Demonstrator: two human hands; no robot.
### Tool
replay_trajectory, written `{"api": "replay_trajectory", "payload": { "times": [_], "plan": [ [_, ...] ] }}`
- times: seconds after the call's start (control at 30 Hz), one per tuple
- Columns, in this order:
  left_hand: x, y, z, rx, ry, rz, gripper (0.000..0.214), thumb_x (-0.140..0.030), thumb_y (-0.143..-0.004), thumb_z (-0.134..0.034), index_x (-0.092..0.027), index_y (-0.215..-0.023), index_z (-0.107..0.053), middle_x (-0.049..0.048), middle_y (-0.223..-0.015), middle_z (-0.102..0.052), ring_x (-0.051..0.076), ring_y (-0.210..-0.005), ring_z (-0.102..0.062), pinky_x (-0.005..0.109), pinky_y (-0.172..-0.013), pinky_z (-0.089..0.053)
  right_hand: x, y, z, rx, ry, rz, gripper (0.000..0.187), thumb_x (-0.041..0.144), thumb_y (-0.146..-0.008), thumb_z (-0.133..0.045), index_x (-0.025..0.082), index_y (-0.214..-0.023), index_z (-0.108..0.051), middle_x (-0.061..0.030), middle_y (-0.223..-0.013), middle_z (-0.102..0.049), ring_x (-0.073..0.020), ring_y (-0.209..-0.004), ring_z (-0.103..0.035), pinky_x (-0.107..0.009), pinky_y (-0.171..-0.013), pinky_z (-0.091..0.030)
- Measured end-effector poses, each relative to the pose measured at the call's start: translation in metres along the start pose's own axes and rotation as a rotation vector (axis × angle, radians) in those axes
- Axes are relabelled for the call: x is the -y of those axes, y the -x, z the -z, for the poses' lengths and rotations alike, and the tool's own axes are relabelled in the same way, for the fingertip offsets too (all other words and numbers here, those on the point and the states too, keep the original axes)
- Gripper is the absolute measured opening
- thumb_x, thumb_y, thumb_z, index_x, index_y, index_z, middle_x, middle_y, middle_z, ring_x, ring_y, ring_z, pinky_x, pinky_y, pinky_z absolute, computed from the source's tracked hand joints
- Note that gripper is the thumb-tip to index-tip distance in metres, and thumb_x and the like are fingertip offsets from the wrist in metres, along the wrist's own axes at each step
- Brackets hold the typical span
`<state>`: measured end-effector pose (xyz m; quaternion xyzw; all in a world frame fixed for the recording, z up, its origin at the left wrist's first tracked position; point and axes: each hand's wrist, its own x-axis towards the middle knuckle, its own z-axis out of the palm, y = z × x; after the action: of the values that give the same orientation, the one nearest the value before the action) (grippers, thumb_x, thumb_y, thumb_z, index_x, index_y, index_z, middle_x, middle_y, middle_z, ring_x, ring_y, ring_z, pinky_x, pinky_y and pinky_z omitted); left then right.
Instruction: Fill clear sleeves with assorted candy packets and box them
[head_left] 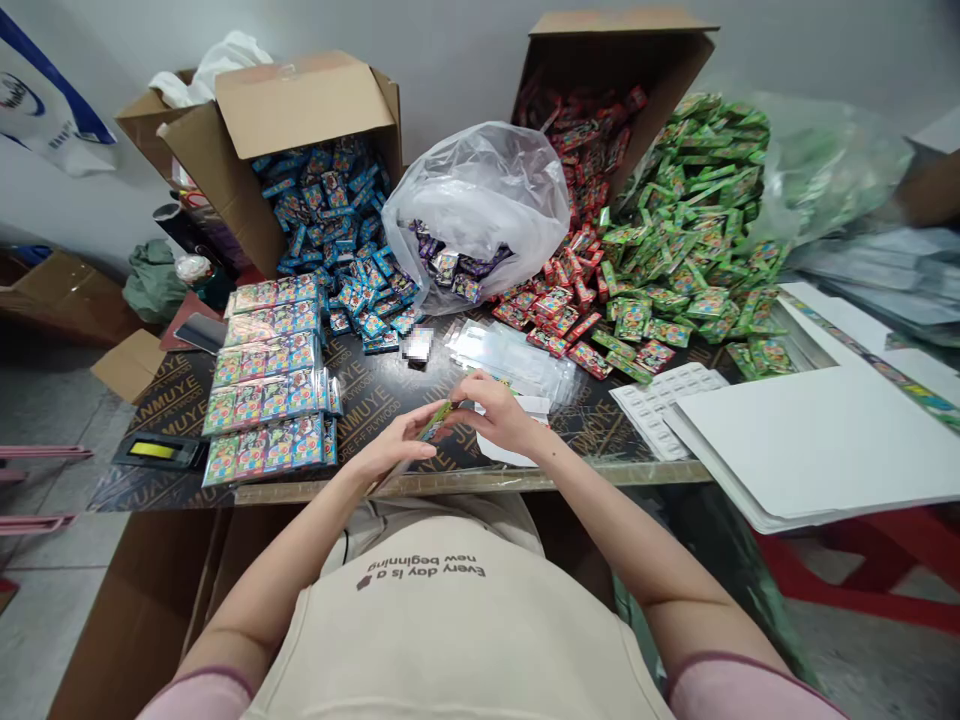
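Note:
A small green printed box (435,422) is held tilted on edge above the front of the table. My left hand (396,446) grips its lower left side, thumb toward me. At its upper right end my right hand (499,415) closes its bent fingers; whether a clear sleeve surrounds the box I cannot tell. Flat clear plastic sleeves (514,360) lie just beyond my right hand, and a white card (504,452) is partly hidden under it. On the left stand rows of wrapped sets (266,405) of green, red and blue boxes.
Blue boxes (360,270) spill from a carton (307,105). Purple boxes sit in a clear bag (480,190). Red boxes (559,300) and green boxes (697,230) are heaped at right. White boards (817,440) overhang the front edge; a black-and-yellow tool (159,451) lies left.

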<state>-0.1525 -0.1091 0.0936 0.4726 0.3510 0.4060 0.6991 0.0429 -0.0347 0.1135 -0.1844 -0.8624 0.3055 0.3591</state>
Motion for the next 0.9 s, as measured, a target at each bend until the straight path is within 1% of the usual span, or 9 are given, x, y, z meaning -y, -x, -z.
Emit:
{"api": "replay_trajectory", "payload": {
  "times": [0.1, 0.23, 0.3, 0.37, 0.47, 0.57, 0.7, 0.83, 0.9],
  "plan": [
    [0.004, 0.000, -0.004, -0.075, 0.019, -0.009, 0.072, -0.039, -0.059, -0.083, -0.019, -0.125, -0.063, 0.0099, -0.125, -0.065, 0.033, -0.119, -0.056, 0.043, -0.104, -0.040, 0.000, 0.000, 0.003, 0.081, -0.025, -0.016, 0.024, 0.043, -0.088, -0.062, 0.019, -0.090, -0.065, -0.0046, -0.082, -0.068, -0.0180, -0.077, -0.054, -0.031, -0.073, -0.044],
    [0.004, 0.003, -0.011, -0.121, -0.049, 0.024, 0.058, -0.035, -0.061, -0.083, -0.015, -0.114, -0.067, 0.0087, -0.110, -0.070, 0.028, -0.106, -0.062, 0.037, -0.097, -0.043, -0.001, -0.002, 0.008, 0.290, -0.026, -0.089, 0.039, 0.043, -0.076, -0.075, 0.019, -0.106, -0.066, -0.0055, -0.095, -0.070, -0.0199, -0.084, -0.053, -0.032, -0.075, -0.046],
    [0.002, 0.004, -0.013, -0.154, -0.092, 0.059, 0.051, -0.034, -0.064, -0.082, -0.015, -0.109, -0.069, 0.0071, -0.103, -0.072, 0.023, -0.095, -0.064, 0.033, -0.090, -0.045, -0.001, -0.003, 0.010, 0.310, -0.009, -0.118, 0.047, 0.039, -0.073, -0.078, 0.019, -0.114, -0.064, -0.0061, -0.097, -0.070, -0.0203, -0.084, -0.055, -0.034, -0.077, -0.047],
    [0.000, 0.002, -0.013, -0.207, -0.116, 0.050, 0.042, -0.036, -0.068, -0.080, -0.014, -0.104, -0.070, 0.0063, -0.098, -0.073, 0.021, -0.090, -0.064, 0.030, -0.086, -0.046, -0.002, -0.004, 0.009, 0.223, 0.011, -0.130, 0.049, 0.037, -0.073, -0.078, 0.020, -0.117, -0.064, -0.0056, -0.095, -0.070, -0.0206, -0.084, -0.056, -0.038, -0.082, -0.047],
    [-0.001, -0.001, -0.012, -0.342, -0.028, 0.043, 0.040, -0.043, -0.069, -0.077, -0.013, -0.096, -0.072, 0.0067, -0.089, -0.073, 0.019, -0.079, -0.065, 0.029, -0.077, -0.048, -0.005, -0.002, -0.002, -0.096, -0.025, -0.185, 0.054, 0.040, -0.069, -0.080, 0.023, -0.118, -0.064, -0.0073, -0.106, -0.067, -0.0248, -0.101, -0.057, -0.045, -0.097, -0.043],
    [0.001, -0.005, -0.010, -0.489, 0.094, 0.060, 0.044, -0.050, -0.065, -0.077, -0.012, -0.087, -0.072, 0.0051, -0.072, -0.071, 0.016, -0.062, -0.060, 0.028, -0.063, -0.046, -0.009, 0.002, -0.022, -0.346, -0.269, -0.407, 0.065, 0.050, -0.064, -0.081, 0.025, -0.121, -0.061, -0.0088, -0.116, -0.064, -0.0262, -0.111, -0.057, -0.042, -0.095, -0.047],
    [0.007, -0.006, -0.010, -0.543, -0.018, -0.032, 0.040, -0.052, -0.066, -0.076, -0.012, -0.070, -0.069, 0.0005, -0.058, -0.061, 0.012, -0.055, -0.052, 0.024, -0.057, -0.040, -0.011, 0.004, -0.044, -0.226, -0.651, -0.630, 0.040, 0.052, -0.071, -0.073, 0.021, -0.095, -0.067, -0.0040, -0.087, -0.070, -0.0211, -0.083, -0.066, -0.036, -0.077, -0.054],
    [0.007, -0.005, -0.007, -0.636, -0.376, -0.135, 0.047, -0.048, -0.070, -0.074, -0.015, -0.045, -0.052, -0.0049, -0.045, -0.039, 0.007, -0.047, -0.032, 0.022, -0.048, -0.025, -0.009, -0.002, -0.043, -0.286, -0.558, -0.625, 0.025, 0.043, -0.073, -0.073, 0.019, -0.078, -0.067, -0.0007, -0.072, -0.067, -0.0181, -0.070, -0.063, -0.031, -0.070, -0.052],
    [0.006, -0.005, -0.005, -0.673, -0.427, -0.162, 0.054, -0.047, -0.072, -0.073, -0.015, -0.040, -0.043, -0.0053, -0.043, -0.033, 0.006, -0.046, -0.028, 0.023, -0.047, -0.022, -0.007, -0.005, -0.040, -0.308, -0.513, -0.630, 0.023, 0.042, -0.074, -0.071, 0.019, -0.077, -0.068, 0.0000, -0.068, -0.066, -0.0173, -0.066, -0.062, -0.030, -0.066, -0.050]
  ]
}}
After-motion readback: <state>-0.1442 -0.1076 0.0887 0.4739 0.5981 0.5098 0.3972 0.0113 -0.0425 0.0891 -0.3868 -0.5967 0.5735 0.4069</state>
